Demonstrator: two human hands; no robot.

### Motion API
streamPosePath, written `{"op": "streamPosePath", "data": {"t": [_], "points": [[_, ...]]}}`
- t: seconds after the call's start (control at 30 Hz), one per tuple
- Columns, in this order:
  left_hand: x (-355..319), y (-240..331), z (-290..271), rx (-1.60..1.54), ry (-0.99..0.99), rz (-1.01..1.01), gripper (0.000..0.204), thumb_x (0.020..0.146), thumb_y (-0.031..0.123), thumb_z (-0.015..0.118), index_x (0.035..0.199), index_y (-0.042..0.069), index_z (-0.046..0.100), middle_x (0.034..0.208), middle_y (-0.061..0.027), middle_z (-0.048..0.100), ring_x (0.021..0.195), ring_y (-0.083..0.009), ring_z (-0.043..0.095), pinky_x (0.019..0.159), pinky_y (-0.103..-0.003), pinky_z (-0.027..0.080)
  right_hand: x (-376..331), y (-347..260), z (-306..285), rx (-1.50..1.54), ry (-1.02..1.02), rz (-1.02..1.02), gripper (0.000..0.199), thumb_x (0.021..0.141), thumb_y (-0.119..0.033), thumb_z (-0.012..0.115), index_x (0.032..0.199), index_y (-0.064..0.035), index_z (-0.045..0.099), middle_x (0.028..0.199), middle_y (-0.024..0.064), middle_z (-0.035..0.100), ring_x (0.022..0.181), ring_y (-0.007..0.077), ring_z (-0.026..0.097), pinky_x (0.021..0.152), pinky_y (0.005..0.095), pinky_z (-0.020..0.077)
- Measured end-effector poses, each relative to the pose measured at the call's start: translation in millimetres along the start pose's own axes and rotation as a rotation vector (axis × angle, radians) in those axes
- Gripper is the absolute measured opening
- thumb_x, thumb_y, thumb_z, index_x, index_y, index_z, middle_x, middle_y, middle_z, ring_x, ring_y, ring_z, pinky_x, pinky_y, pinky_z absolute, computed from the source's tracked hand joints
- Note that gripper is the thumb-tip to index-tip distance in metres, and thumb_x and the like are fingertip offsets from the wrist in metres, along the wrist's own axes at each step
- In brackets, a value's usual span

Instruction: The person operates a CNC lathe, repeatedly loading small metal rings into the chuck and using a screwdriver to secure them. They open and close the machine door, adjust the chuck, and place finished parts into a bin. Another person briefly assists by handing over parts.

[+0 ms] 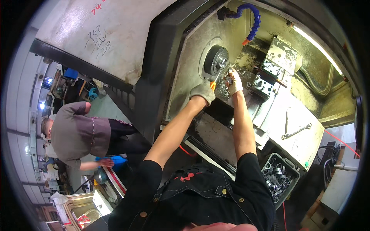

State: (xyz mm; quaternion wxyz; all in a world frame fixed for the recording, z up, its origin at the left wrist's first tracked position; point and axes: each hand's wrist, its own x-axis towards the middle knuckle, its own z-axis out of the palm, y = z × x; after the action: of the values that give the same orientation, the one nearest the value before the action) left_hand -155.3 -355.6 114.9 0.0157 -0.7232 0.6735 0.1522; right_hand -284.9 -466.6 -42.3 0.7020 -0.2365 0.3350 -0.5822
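Note:
Both my hands wear pale work gloves and reach into a lathe, close to its round chuck (215, 59). A bright metal centre piece (222, 62) shows on the chuck's face. My left hand (202, 93) is closed around a tool with an orange handle (212, 85); its thin metal shaft points up toward the chuck. Just right of the chuck, my right hand (234, 82) has curled fingers around something small and dark, too unclear to name. Metal chips (223, 91) lie below and between the hands.
Tool blocks (264, 85) stand right of my right hand. A blue coolant hose (256, 23) hangs above. Two wrenches (296, 131) lie on the pale cover; a grey bin (296, 169) beneath holds several metal rings. At left, beyond the door edge (154, 73), another person (79, 133) stands bent over.

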Motion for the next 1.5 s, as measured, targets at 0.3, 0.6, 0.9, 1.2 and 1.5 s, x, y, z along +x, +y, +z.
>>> {"op": "streamPosePath", "data": {"t": [0.3,0.6,0.9,1.2,1.5], "points": [[-48.6,-42.0,37.3,-0.262,0.064,-0.001,0.035,0.068,0.017,0.055,0.100,0.004,0.049,0.090,-0.0257,0.059,0.086,-0.0411,0.057,0.075,-0.046,0.045,-2.9,-19.2,31.5,-0.274,0.056,-0.190,0.060,0.074,-0.029,0.069,0.123,-0.0064,0.044,0.110,0.0085,0.055,0.088,0.0144,0.056,0.059,0.0268,0.0443],[-159.8,-105.9,92.4,-0.523,0.205,0.090,0.036,0.066,0.010,0.056,0.101,0.004,0.051,0.084,-0.0192,0.058,0.082,-0.0376,0.057,0.071,-0.041,0.047,32.6,-2.9,17.6,-0.345,-0.034,-0.373,0.060,0.073,-0.010,0.071,0.125,0.0009,0.042,0.126,0.0146,0.047,0.115,0.0226,0.045,0.098,0.0313,0.0341],[-212.9,-143.5,111.9,-0.688,0.241,0.056,0.034,0.068,0.002,0.054,0.101,0.006,0.052,0.076,-0.0053,0.057,0.071,-0.0160,0.058,0.066,-0.027,0.047,32.7,-6.3,23.3,-0.499,-0.019,-0.434,0.060,0.074,-0.012,0.070,0.126,-0.0024,0.042,0.125,0.0158,0.048,0.114,0.0215,0.046,0.095,0.0305,0.0370],[-262.6,-159.0,13.5,-1.390,0.056,0.220,0.030,0.067,-0.005,0.054,0.096,0.002,0.054,0.088,-0.0095,0.057,0.077,-0.0153,0.055,0.073,-0.028,0.046,18.3,-31.7,31.4,-0.681,0.068,-0.137,0.060,0.073,-0.025,0.073,0.124,-0.0031,0.049,0.106,0.0124,0.061,0.088,0.0146,0.057,0.076,0.0260,0.0446],[-249.4,-223.8,-131.0,-0.454,0.698,0.376,0.030,0.066,0.000,0.056,0.096,0.005,0.054,0.110,-0.0128,0.053,0.101,-0.0278,0.053,0.085,-0.034,0.043,39.5,-32.0,19.0,-0.577,0.062,0.067,0.038,0.073,-0.037,0.070,0.095,-0.0068,0.064,0.078,0.0032,0.060,0.059,0.0108,0.051,0.050,0.0242,0.0402]]}}
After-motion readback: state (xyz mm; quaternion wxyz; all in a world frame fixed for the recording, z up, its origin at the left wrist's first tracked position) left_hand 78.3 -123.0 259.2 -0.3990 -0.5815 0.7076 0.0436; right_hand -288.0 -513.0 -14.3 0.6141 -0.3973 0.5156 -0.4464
